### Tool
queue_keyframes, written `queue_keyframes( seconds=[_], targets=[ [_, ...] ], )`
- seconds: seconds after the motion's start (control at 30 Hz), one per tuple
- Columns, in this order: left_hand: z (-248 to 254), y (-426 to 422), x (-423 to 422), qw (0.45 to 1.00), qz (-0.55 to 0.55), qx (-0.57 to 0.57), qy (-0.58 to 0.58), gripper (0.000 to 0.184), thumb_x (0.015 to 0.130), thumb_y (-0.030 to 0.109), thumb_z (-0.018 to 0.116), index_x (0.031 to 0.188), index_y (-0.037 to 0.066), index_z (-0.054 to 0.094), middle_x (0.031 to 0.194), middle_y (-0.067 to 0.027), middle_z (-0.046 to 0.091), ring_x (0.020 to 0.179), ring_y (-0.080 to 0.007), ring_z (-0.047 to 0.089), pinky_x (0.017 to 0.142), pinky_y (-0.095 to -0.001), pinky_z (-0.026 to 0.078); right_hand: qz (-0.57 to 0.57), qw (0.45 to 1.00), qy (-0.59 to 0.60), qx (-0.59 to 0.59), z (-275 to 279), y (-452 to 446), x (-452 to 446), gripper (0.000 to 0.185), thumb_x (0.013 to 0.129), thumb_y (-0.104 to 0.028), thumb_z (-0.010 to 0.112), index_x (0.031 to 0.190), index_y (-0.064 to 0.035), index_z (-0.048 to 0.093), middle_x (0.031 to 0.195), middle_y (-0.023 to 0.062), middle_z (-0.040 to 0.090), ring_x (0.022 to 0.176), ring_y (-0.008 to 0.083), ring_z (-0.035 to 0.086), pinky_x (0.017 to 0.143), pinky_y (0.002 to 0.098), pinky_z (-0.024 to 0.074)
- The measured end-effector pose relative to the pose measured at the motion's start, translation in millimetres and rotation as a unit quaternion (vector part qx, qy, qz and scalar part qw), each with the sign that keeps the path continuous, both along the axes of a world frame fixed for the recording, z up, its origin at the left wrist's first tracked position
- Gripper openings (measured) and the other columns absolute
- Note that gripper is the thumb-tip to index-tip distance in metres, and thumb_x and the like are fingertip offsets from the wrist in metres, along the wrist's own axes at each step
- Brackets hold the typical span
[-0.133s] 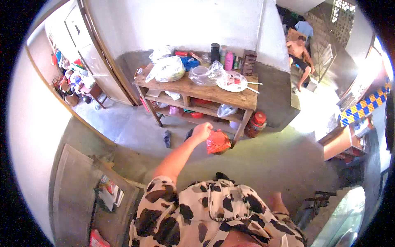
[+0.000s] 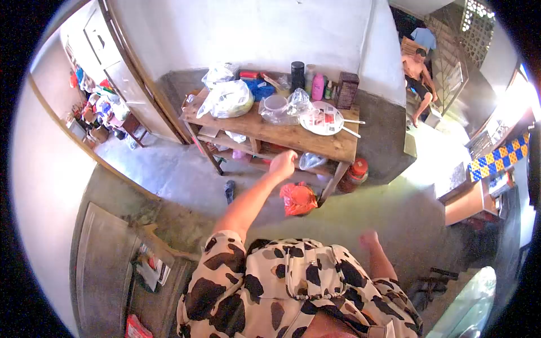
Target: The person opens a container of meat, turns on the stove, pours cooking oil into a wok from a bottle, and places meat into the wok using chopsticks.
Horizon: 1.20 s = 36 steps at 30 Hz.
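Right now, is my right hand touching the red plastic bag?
Apart: the head view shows floor between your right hand and the red plastic bag.

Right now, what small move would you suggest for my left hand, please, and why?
I would probably lower the left hand to the top of the red bag: a gap shows between them in this view, and I cannot tell whether a handle links them.

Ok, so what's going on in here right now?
A person holds their left hand out before a wooden table. A red bag is just below it; whether the fingers have hold of it isn't clear. The right hand is away from the table. Another person sits in the background.
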<state>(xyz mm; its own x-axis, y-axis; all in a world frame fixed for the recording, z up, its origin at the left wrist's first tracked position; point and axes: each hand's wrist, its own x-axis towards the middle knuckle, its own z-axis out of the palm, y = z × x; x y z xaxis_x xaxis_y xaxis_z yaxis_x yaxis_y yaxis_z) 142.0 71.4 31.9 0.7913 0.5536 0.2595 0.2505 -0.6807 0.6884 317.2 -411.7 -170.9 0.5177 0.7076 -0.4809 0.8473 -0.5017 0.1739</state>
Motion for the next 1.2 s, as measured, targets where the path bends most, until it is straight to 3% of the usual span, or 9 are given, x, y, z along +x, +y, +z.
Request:
queue_keyframes(
  seconds=[0.03, 0.1, 0.23, 0.4, 0.63, 0.73, 0.83, 1.03, 1.2],
  targets=[
    [6.8, 12.7, 5.2, 0.999, 0.011, 0.032, -0.011, 0.023, 0.079, 0.005, 0.052, 0.099, 0.009, 0.063, 0.093, -0.0159, 0.067, 0.092, -0.0354, 0.064, 0.078, -0.0475, 0.050, -0.143, 0.976, 0.125, 0.105, 18.8, 42.7, 1.1, 0.016, 0.075, -0.024, 0.060, 0.080, -0.0121, 0.070, 0.079, 0.0093, 0.068, 0.070, 0.0254, 0.064, 0.058, 0.0410, 0.0506],
    [23.3, 73.8, 31.3, 0.991, 0.050, 0.127, -0.014, 0.024, 0.081, 0.007, 0.053, 0.104, 0.009, 0.060, 0.097, -0.0188, 0.066, 0.093, -0.0375, 0.062, 0.080, -0.0471, 0.050, -0.407, 0.747, 0.362, 0.382, 73.3, 134.9, -3.6, 0.016, 0.084, -0.012, 0.055, 0.090, -0.0070, 0.069, 0.075, 0.0061, 0.066, 0.060, 0.0178, 0.060, 0.053, 0.0329, 0.0489],
    [30.0, 161.2, 77.4, 0.964, 0.085, 0.233, 0.093, 0.031, 0.084, 0.013, 0.053, 0.114, 0.008, 0.054, 0.112, -0.0168, 0.058, 0.105, -0.0355, 0.057, 0.080, -0.0469, 0.050, -0.175, 0.823, 0.283, 0.461, 132.1, 241.0, 2.2, 0.026, 0.089, -0.011, 0.059, 0.113, -0.0038, 0.062, 0.079, 0.0063, 0.065, 0.067, 0.0126, 0.061, 0.062, 0.0278, 0.0513],
    [-0.9, 239.9, 104.4, 0.862, -0.138, 0.487, 0.019, 0.029, 0.077, 0.019, 0.057, 0.102, 0.005, 0.062, 0.123, -0.0192, 0.052, 0.115, -0.0355, 0.047, 0.093, -0.0462, 0.042, -0.161, 0.798, 0.289, 0.503, 227.1, 375.7, 8.3, 0.030, 0.086, -0.010, 0.063, 0.115, -0.0050, 0.062, 0.091, 0.0111, 0.069, 0.080, 0.0166, 0.065, 0.073, 0.0310, 0.0524],
    [-58.7, 241.7, 68.7, 0.920, -0.315, 0.210, 0.103, 0.031, 0.083, 0.020, 0.057, 0.107, 0.001, 0.063, 0.112, -0.0210, 0.062, 0.103, -0.0352, 0.059, 0.090, -0.0432, 0.047, -0.107, 0.724, 0.424, 0.533, 275.4, 581.9, -19.3, 0.043, 0.086, -0.013, 0.066, 0.126, -0.0030, 0.054, 0.111, 0.0156, 0.066, 0.097, 0.0217, 0.065, 0.080, 0.0345, 0.0517],
    [-41.5, 253.2, 68.9, 0.954, -0.289, 0.023, 0.075, 0.029, 0.085, 0.019, 0.061, 0.107, 0.000, 0.063, 0.100, -0.0192, 0.066, 0.091, -0.0349, 0.063, 0.080, -0.0435, 0.049, 0.019, 0.872, 0.048, 0.486, 265.9, 655.5, -7.4, 0.072, 0.079, -0.023, 0.074, 0.140, -0.0067, 0.038, 0.138, 0.0212, 0.046, 0.125, 0.0340, 0.049, 0.100, 0.0475, 0.0410],
    [-72.0, 268.3, 71.2, 0.970, -0.180, -0.165, -0.014, 0.024, 0.088, 0.011, 0.059, 0.109, -0.001, 0.061, 0.092, -0.0146, 0.068, 0.082, -0.0291, 0.065, 0.071, -0.0392, 0.051, -0.004, 0.963, 0.017, 0.270, 262.7, 691.1, 13.3, 0.109, 0.066, -0.034, 0.082, 0.151, -0.0147, 0.017, 0.154, 0.0233, 0.014, 0.142, 0.0429, 0.016, 0.111, 0.0599, 0.0209],
    [-78.7, 307.6, 63.9, 0.765, -0.029, -0.643, 0.009, 0.047, 0.089, 0.004, 0.056, 0.133, 0.000, 0.043, 0.092, -0.0100, 0.063, 0.070, -0.0136, 0.059, 0.057, -0.0284, 0.049, -0.043, 0.981, 0.051, 0.181, 240.2, 722.5, 33.3, 0.129, 0.051, -0.053, 0.086, 0.152, -0.0171, 0.012, 0.152, 0.0257, 0.017, 0.138, 0.0482, 0.022, 0.108, 0.0643, 0.0222],
    [-64.3, 322.7, 61.0, 0.708, -0.020, -0.705, 0.019, 0.054, 0.088, 0.002, 0.056, 0.139, 0.000, 0.037, 0.098, -0.0128, 0.062, 0.073, -0.0153, 0.060, 0.058, -0.0288, 0.051, -0.136, 0.942, 0.103, 0.289, 229.6, 725.8, 42.8, 0.118, 0.058, -0.048, 0.082, 0.150, -0.0166, 0.017, 0.144, 0.0248, 0.033, 0.131, 0.0470, 0.033, 0.108, 0.0587, 0.0284]
  ],
)
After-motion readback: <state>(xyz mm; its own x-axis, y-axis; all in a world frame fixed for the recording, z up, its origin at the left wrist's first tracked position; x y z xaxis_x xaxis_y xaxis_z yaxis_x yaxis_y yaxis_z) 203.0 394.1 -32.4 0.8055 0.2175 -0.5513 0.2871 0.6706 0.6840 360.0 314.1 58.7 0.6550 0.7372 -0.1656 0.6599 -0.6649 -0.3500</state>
